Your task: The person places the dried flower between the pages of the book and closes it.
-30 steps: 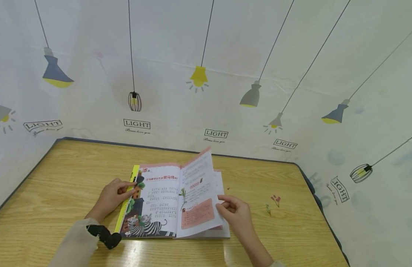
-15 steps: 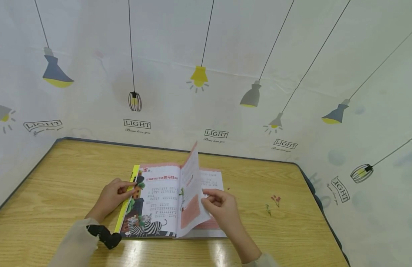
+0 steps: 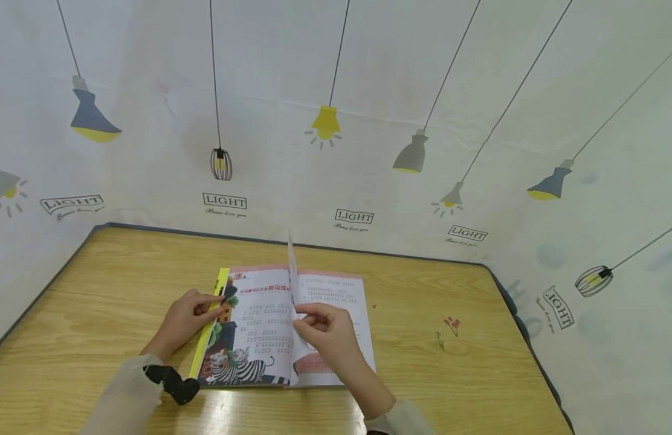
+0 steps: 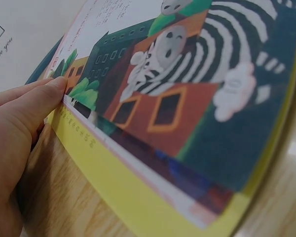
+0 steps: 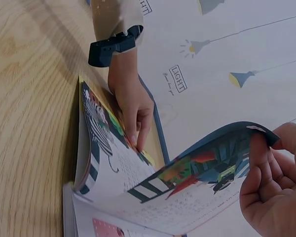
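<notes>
Carried leftward since the earlier frame, the page [image 5: 200,170] is standing half-turned, not yet flat, your right hand [image 3: 329,330] pinching it, your left hand [image 3: 182,319] pinching the open book [image 3: 262,323] on the table [image 3: 107,290].

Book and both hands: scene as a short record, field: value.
book: lies open on the wood-grain table
left hand: holds the book's left edge
right hand: pinches the edge of a raised page
page angle: nearly upright, mid-book
left-side picture: zebras
sprigs: red one, green one, both right of the book
backdrop: printed hanging lamps, "LIGHT" labels
</notes>
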The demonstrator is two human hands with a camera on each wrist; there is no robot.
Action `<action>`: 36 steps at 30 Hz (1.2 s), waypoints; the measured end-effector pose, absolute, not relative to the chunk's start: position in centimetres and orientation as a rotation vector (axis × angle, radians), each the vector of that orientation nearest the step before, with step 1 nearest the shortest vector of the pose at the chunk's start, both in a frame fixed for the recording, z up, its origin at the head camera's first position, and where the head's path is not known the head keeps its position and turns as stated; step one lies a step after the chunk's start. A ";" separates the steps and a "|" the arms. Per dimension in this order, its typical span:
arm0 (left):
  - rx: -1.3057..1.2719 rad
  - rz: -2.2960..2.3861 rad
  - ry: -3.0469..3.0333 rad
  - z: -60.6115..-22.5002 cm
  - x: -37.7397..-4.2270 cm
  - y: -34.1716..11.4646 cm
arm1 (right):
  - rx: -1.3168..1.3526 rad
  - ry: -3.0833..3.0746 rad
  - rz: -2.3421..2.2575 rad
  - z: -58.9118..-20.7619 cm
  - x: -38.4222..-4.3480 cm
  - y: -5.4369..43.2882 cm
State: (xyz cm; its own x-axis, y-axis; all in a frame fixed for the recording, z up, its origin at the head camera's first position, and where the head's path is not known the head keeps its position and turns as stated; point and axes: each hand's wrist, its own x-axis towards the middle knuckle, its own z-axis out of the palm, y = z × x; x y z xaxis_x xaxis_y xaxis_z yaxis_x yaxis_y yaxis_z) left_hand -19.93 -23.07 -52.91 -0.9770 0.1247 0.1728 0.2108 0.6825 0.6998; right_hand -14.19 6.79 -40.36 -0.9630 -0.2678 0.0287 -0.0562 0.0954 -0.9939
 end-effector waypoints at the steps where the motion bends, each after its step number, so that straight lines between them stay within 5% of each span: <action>1: -0.284 -1.168 -2.774 -53.0 -20.0 -23.1 | -0.336 2.193 -1.976 -40.4 -14.2 6.6; 26: -0.242 -1.210 -2.892 -51.3 -20.5 -23.5 | -0.481 2.042 -1.922 -39.7 -13.4 1.8; 36: -0.183 -1.272 -2.865 -49.3 -20.6 -24.1 | -0.457 2.032 -1.904 -44.0 -14.7 -0.3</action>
